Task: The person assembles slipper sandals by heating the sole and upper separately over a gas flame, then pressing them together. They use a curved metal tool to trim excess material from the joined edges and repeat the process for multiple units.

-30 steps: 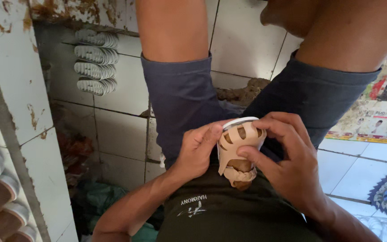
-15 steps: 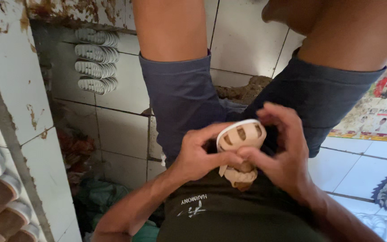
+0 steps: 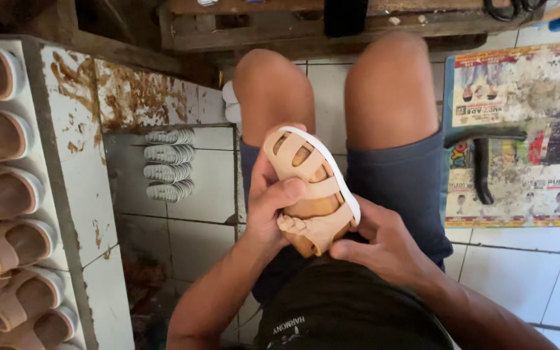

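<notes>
Over my lap I hold a small tan strappy sandal [image 3: 311,188] with a white sole edge, tilted with its toe pointing away from me. My left hand [image 3: 268,207] grips its left side, thumb pressed on a strap across the middle. My right hand [image 3: 380,245] supports the heel end from below and the right, its fingers partly hidden behind the sandal. I sit with bare knees and dark blue shorts [image 3: 403,188].
A white shelf [image 3: 66,162] at the left carries a row of several matching tan sandals [image 3: 1,194]. A stack of white soles [image 3: 168,163] lies on the tiled floor. A printed sheet [image 3: 520,129] with a dark tool [image 3: 484,162] on it lies at the right. A wooden bench [image 3: 358,26] stands ahead.
The view has swung upward and forward, so my knees and the bench now show. The sandal has been turned and raised, and my right hand has moved from its top to under the heel.
</notes>
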